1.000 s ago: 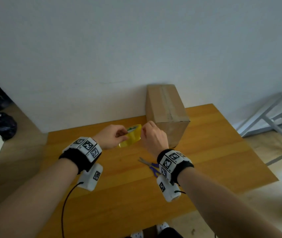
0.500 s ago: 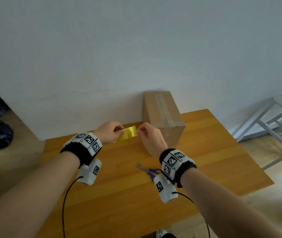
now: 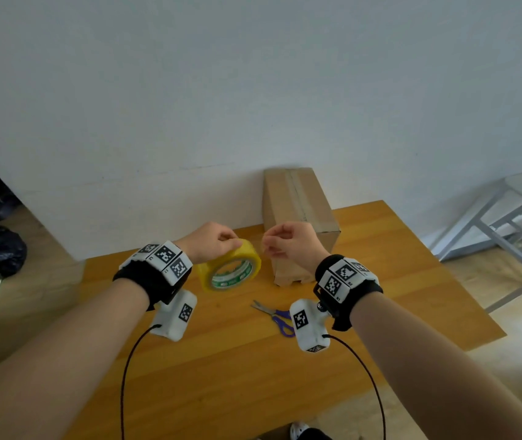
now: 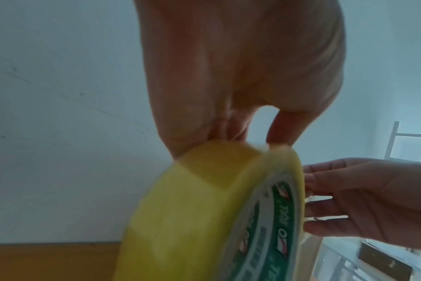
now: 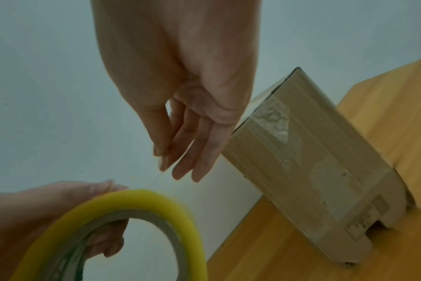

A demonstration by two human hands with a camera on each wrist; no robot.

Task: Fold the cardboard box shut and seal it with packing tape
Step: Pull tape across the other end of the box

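Tape end being sought before sealing

Head view: left hand (image 3: 212, 241) grips the yellow tape roll (image 3: 229, 269) by its top rim, above the table (image 3: 412, 281). Right hand (image 3: 288, 244) hovers just beside the roll, fingers loosely curled. The box (image 3: 297, 223) stands closed on end against the wall, just behind the hands; scissors (image 3: 274, 314) lie nearer the person.

Left wrist view: fingers (image 4: 231, 125) pinch the roll's edge; right fingertips (image 4: 324, 230) sit at its side.

Right wrist view: thumb and forefinger are nearly together, other fingers straight; whether they hold a film of tape I cannot tell.

Judgement: flaps look folded already; the step is freeing the tape end. Next comes pulling out a strip and carrying it to the box seam.
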